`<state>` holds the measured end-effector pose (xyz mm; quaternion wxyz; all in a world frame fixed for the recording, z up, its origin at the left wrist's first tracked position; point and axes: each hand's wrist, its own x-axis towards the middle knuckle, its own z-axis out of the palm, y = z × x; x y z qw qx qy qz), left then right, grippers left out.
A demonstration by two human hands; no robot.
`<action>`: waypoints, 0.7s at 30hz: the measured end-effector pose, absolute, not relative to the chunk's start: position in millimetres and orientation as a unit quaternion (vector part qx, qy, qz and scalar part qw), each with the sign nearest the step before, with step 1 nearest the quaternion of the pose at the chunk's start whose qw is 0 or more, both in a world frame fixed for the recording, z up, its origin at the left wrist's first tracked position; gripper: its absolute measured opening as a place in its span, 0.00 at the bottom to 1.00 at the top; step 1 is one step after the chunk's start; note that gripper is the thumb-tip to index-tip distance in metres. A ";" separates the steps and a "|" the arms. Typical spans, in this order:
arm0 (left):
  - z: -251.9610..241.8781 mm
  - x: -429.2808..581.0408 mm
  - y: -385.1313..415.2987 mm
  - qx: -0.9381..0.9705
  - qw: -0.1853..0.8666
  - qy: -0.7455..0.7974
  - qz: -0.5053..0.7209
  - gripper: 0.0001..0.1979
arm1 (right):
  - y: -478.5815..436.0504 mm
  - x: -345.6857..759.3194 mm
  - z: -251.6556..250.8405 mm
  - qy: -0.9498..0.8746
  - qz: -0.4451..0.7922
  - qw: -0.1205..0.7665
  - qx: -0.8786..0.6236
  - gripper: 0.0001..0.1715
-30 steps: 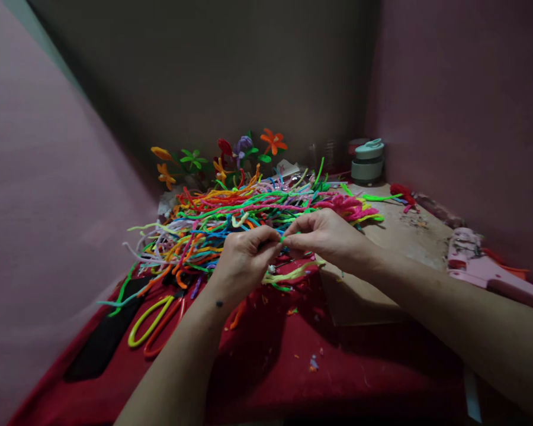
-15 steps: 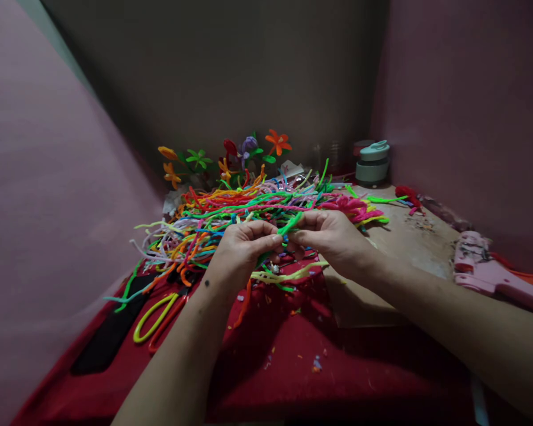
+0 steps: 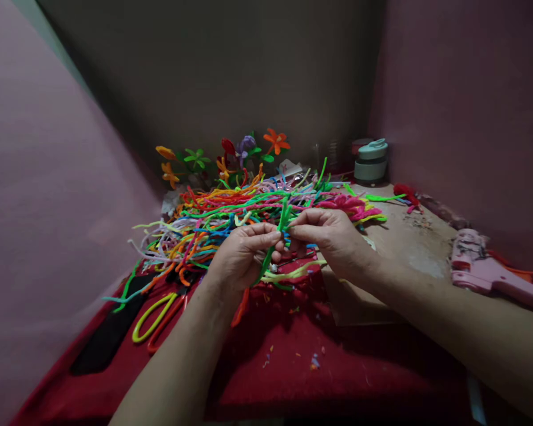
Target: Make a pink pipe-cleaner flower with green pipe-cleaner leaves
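Note:
My left hand (image 3: 253, 245) pinches green pipe cleaners (image 3: 284, 214) between thumb and forefinger. Their upper ends stand nearly upright above the grip, and the lower part slants down behind the fingers. From the right, my right hand (image 3: 322, 231) is closed in a pinch at the side of the same green pipe cleaners. Its fingertips partly hide what lies between them. A bit of blue shows just below the pinch. Behind both hands spreads a heap of loose pipe cleaners (image 3: 231, 201) in many colours.
Pipe-cleaner flowers (image 3: 249, 145) stand at the back by the wall. A lidded teal cup (image 3: 371, 163) is at back right. A pink glue gun (image 3: 484, 266) lies at right. Yellow and red loop handles (image 3: 153, 319) and a flat black object (image 3: 111, 337) lie left on red cloth (image 3: 284, 373).
The green pipe cleaners have swung from slanting right to nearly upright. My right fingertips have left their upper end and now pinch lower, beside my left thumb.

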<state>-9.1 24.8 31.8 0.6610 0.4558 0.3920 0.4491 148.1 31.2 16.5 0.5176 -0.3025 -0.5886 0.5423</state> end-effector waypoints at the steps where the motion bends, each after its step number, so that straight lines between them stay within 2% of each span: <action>1: 30.9 -7.5 24.7 0.450 0.654 0.401 0.457 0.08 | 30.4 148.6 15.4 -0.619 0.489 0.523 -0.322 0.06; 4: 28.4 -1.0 22.7 0.456 0.603 0.434 0.489 0.08 | 27.7 150.7 10.7 -0.747 0.212 0.521 -0.355 0.10; 7: 26.2 6.1 19.4 0.512 0.496 0.473 0.517 0.05 | 25.8 152.1 6.6 -0.826 -0.073 0.461 -0.317 0.14; 10: 24.1 10.8 15.9 0.588 0.358 0.520 0.505 0.03 | 24.5 152.7 7.0 -0.840 -0.225 0.409 -0.277 0.16; 14: 20.5 12.4 11.2 0.711 0.099 0.545 0.432 0.05 | 23.3 154.7 13.3 -0.842 -0.295 0.376 -0.248 0.16; 17: 18.4 10.3 10.1 0.780 -0.070 0.510 0.356 0.07 | 24.7 156.4 16.6 -0.840 -0.297 0.379 -0.249 0.15; 19: 18.7 7.3 10.9 0.812 -0.127 0.477 0.310 0.09 | 27.4 157.5 17.8 -0.849 -0.251 0.377 -0.274 0.14; 21: 20.9 3.7 12.2 0.836 -0.127 0.450 0.287 0.10 | 31.5 159.1 19.3 -0.857 -0.139 0.388 -0.310 0.14</action>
